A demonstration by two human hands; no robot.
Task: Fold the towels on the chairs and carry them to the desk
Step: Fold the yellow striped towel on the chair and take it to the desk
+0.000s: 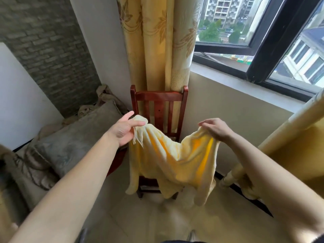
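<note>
A pale yellow towel hangs spread in the air in front of a dark red wooden chair. My left hand pinches its upper left corner between thumb and fingers. My right hand grips the upper right corner from above. The towel sags in the middle and its lower edge dangles over the chair's seat and legs, hiding most of the seat. The chair stands in the corner against the curtain. No desk is in view.
A yellow patterned curtain hangs behind the chair. A sofa with grey cushions fills the left side. A window and its sill run along the right wall. Yellow fabric on a rail stands at the right. Tiled floor lies below.
</note>
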